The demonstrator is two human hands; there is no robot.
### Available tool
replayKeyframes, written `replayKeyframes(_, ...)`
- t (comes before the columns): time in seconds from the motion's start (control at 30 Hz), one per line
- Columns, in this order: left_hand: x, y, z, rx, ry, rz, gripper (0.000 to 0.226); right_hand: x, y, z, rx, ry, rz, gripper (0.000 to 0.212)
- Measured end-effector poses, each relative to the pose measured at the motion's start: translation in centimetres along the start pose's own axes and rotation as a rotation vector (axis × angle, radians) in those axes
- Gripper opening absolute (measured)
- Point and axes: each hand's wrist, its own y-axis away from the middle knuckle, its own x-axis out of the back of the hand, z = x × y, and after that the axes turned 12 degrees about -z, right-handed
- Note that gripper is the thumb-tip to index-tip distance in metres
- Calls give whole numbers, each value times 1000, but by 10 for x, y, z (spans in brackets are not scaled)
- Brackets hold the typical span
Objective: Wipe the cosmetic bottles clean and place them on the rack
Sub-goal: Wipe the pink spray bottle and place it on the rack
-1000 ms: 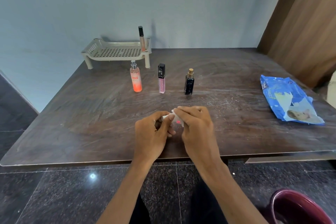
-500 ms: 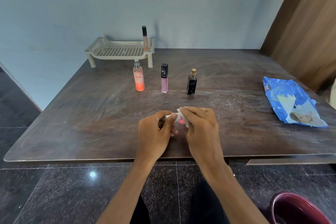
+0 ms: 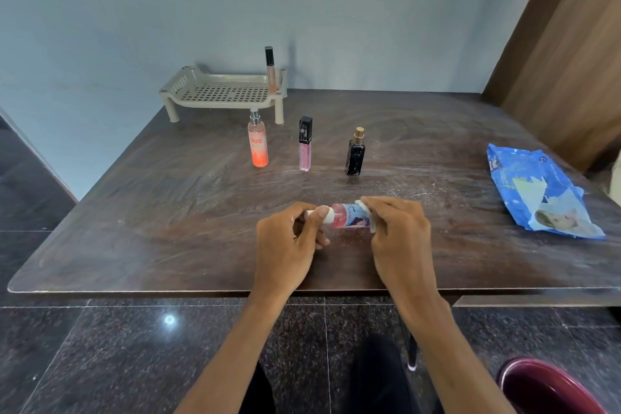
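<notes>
- Small pink bottle (image 3: 347, 220) is the one in hand, held over the near middle of the dark table (image 3: 168, 212). The wood top is scuffed, with pale smears across it.
- Blue wipes pack (image 3: 541, 191) lies flat near the table's right edge, well apart from the bottles.
- Beige rack (image 3: 188, 81) – a slotted tray on legs – sits at the far edge by the wall. A slim gloss tube (image 3: 271, 70) with a black cap stands upright at its right end.
- Maroon tub (image 3: 551, 390) is on the floor lower right, partly cut off.
- Left hand (image 3: 285, 245): thumb and fingers curled round the white cap end of the small pink bottle.
- Right hand (image 3: 400, 235): clenched on a white wipe (image 3: 364, 206) wrapped over the bottle's other end.
- Bottle lies sideways between both hands; can't tell if it touches the top.
- Upright row behind the hands, spaced apart: orange spray bottle (image 3: 258, 144) just in front of the rack's right leg, pink tube (image 3: 305, 148) with a black cap, black perfume bottle (image 3: 355, 155) with a gold cap.
</notes>
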Motion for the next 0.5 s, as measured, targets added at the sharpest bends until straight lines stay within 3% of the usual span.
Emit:
replayKeyframes(0.17,1,0,0,15,28,5,39,-7,0,-17,132,-46,-33,27)
replayKeyframes(0.33,3,-5,1,30,66,-33,26,-4,-1,-14,99,-81,-21,29)
replayKeyframes(0.5,4,-21,3,32,189,-126,30,9,-9,-14,44,-201,-4,28)
